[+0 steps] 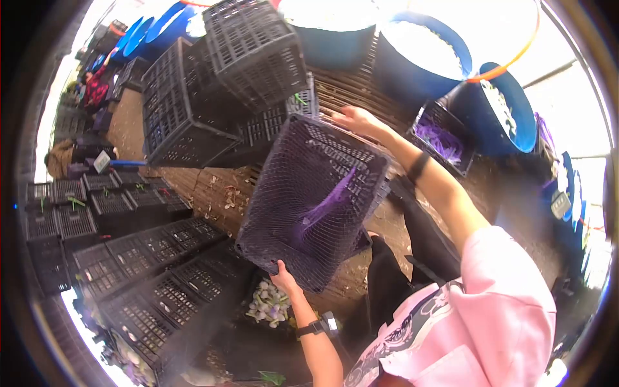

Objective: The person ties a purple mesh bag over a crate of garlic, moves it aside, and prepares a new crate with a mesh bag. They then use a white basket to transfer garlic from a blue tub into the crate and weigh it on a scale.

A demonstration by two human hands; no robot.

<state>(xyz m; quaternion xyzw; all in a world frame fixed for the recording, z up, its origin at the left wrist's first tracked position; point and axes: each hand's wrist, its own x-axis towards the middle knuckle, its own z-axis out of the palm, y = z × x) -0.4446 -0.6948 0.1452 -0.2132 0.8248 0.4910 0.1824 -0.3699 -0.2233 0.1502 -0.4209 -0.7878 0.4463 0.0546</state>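
Observation:
A black plastic crate (271,193) with a purple mesh net bag (329,203) stretched across it is tilted in front of me. The net bunches into a brighter purple strand toward the crate's middle. At the near lower corner my left hand (284,278) is closed on the crate's rim, thumb on the upper side and the other fingers hidden beneath. My right hand (358,121) is at the far rim, its visible fingers stretched out and apart, pointing left.
Stacked black crates (174,109) rise beyond the held crate, and rows of lidded crates (148,258) fill the left. Blue tubs (412,74) stand at the back right near a crate of purple nets (442,138). Pale bulbs (269,303) lie below my left hand.

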